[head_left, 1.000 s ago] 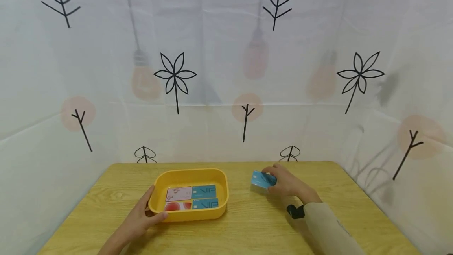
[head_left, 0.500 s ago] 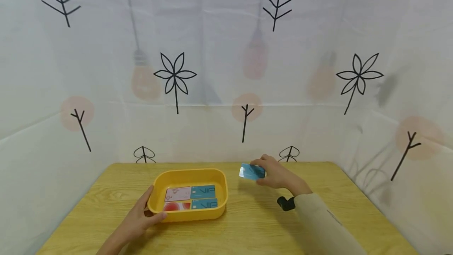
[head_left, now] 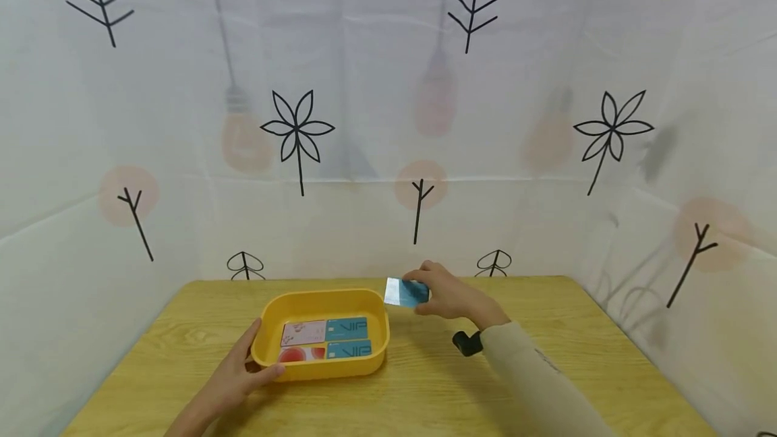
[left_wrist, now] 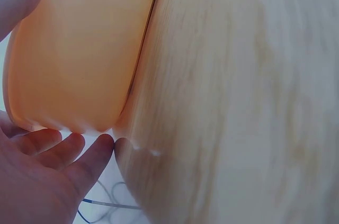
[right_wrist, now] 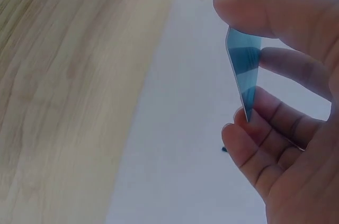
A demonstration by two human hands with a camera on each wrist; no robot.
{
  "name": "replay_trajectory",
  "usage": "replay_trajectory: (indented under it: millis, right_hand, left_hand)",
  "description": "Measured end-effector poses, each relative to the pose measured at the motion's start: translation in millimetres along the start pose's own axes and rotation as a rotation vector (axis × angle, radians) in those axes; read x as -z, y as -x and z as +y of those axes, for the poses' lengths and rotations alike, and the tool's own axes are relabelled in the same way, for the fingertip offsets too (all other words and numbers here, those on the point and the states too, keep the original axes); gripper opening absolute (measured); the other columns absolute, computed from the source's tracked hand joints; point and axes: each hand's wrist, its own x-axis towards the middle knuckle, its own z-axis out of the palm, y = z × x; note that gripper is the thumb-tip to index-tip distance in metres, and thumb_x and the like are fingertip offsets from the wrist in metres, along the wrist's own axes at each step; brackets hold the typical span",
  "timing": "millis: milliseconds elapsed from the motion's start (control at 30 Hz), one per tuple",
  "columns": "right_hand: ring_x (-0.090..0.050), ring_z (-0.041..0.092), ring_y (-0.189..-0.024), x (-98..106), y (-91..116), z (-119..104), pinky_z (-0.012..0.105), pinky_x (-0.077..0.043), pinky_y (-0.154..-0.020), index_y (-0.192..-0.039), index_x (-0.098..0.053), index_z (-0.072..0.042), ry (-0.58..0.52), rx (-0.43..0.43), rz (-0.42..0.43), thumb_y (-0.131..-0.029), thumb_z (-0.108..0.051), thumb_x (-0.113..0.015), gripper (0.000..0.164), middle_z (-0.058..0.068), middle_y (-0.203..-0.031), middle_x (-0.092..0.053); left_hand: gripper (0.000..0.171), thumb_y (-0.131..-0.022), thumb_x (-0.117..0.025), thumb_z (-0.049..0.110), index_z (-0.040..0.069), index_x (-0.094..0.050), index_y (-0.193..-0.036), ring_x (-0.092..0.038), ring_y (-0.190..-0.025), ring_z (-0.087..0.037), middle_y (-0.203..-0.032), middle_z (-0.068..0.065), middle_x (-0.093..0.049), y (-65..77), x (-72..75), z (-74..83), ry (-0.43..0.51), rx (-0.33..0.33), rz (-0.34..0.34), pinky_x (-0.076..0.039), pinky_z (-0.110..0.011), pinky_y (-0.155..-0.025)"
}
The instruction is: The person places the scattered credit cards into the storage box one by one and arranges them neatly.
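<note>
A blue plastic card is pinched in my right hand, just off the right rim of a yellow bin. In the right wrist view, the thumb presses one face of the card and fingers back the other. With my left hand I grip the bin's left end, thumb along the near wall and fingers round the side. Several cards lie flat inside: a pink one, a red-and-white one and two blue ones lettered VIP, the upper and lower.
The bin stands on a wood-grain table. Behind and at both sides hangs a white curtain with black plant drawings. A black strap piece sits at my right wrist.
My right hand has carried the blue card leftward and slightly up, from the table's right part to beside the bin's rim. The left hand and bin have stayed nearly still.
</note>
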Motion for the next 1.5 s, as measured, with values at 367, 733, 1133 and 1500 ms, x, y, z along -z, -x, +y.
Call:
replay_trajectory:
  millis: [367, 733, 1133, 1500]
  right_hand:
    - [-0.044, 0.016, -0.1, -6, -20, -22, 0.036, -0.045, -0.088, -0.133, -0.056, -0.02, -0.017, 0.067, -0.04, -0.082, -0.022, -0.077, 0.055, -0.001, -0.111, -0.049]
    - [-0.045, 0.015, -0.097, -20, -35, -36, 0.033, -0.046, -0.083, -0.133, -0.056, -0.02, 0.009, 0.112, -0.074, -0.082, -0.024, -0.077, 0.056, -0.003, -0.111, -0.049]
    - [-0.046, 0.014, -0.098, -37, -50, -49, 0.027, -0.045, -0.085, -0.131, -0.059, -0.021, 0.024, 0.114, -0.153, -0.082, -0.029, -0.077, 0.053, -0.003, -0.11, -0.051]
    - [-0.047, 0.011, -0.095, -49, -62, -55, 0.024, -0.045, -0.084, -0.13, -0.06, -0.022, 0.064, 0.16, -0.196, -0.081, -0.026, -0.076, 0.052, -0.005, -0.11, -0.05]
  left_hand:
    - [0.108, -0.08, -0.075, 0.043, 0.005, -0.006, -0.154, -0.043, -0.126, -0.033, -0.155, -0.023, -0.017, -2.0, -1.2, -0.6, -0.016, 0.004, 0.008, -0.038, -0.044, -0.103]
    - [0.105, -0.081, -0.075, 0.041, 0.007, -0.007, -0.154, -0.04, -0.126, -0.035, -0.155, -0.024, -0.016, -0.6, -0.5, -0.6, -0.006, -0.009, 0.004, -0.032, -0.051, -0.106]
    - [0.108, -0.08, -0.076, 0.041, 0.004, -0.007, -0.153, -0.044, -0.126, -0.034, -0.154, -0.024, -0.018, -2.3, -0.7, -0.1, -0.012, -0.007, 0.008, -0.039, -0.045, -0.102]
    - [0.107, -0.081, -0.075, 0.043, 0.004, -0.007, -0.154, -0.045, -0.125, -0.032, -0.154, -0.023, -0.02, -2.1, -0.3, 0.0, -0.025, -0.013, 0.011, -0.038, -0.045, -0.103]
